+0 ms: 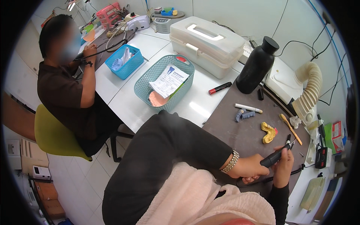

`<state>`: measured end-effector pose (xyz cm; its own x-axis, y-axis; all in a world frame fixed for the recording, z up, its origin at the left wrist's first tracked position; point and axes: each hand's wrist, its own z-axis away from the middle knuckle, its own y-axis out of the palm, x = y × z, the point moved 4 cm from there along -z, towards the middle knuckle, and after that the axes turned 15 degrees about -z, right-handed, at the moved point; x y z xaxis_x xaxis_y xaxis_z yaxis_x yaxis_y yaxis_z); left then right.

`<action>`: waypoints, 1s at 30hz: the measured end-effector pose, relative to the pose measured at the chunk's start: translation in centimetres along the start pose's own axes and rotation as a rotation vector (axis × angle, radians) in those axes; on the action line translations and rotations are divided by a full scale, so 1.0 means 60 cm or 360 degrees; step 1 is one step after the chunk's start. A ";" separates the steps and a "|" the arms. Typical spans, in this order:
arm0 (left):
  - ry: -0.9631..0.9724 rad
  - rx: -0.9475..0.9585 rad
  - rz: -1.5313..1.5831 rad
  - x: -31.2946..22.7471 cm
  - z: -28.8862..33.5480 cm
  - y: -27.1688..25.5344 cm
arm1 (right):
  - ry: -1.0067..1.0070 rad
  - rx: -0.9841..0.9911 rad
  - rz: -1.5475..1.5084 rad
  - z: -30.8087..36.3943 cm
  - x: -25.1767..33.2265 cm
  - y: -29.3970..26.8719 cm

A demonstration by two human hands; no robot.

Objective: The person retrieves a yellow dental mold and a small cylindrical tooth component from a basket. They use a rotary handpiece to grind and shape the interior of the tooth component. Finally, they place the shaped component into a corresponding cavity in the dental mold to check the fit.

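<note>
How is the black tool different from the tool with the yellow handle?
The black tool is dark all along its body, while the yellow-handled tool has a bright handle. The black tool is in the right hand, but the yellow-handled tool lies on the brown mat. The black tool looks chunky, and the yellow-handled tool looks slimmer. Both are longer than they are wide.
</note>
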<state>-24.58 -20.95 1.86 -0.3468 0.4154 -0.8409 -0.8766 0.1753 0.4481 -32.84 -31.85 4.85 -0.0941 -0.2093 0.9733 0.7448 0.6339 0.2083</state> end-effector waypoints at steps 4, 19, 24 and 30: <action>-0.0080 0.0034 -0.0066 0.010 0.010 0.002 | -0.0229 -0.0087 -0.0369 -0.018 0.012 -0.022; -0.0280 0.0026 0.0055 0.001 0.000 -0.006 | -0.0003 -0.0081 -0.0492 -0.018 0.013 -0.008; -0.0352 -0.0009 0.0094 -0.013 -0.007 -0.002 | 0.0396 0.0182 -0.0110 -0.007 -0.010 -0.015; -0.0373 0.0128 0.0197 -0.002 -0.002 -0.006 | 0.0536 0.0343 -0.0216 0.000 -0.026 0.004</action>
<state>-24.26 -21.17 1.79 -0.3547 0.6319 -0.6891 -0.7997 0.1768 0.5737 -32.52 -31.35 3.40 0.0657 -0.5106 0.8573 0.5820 0.7175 0.3827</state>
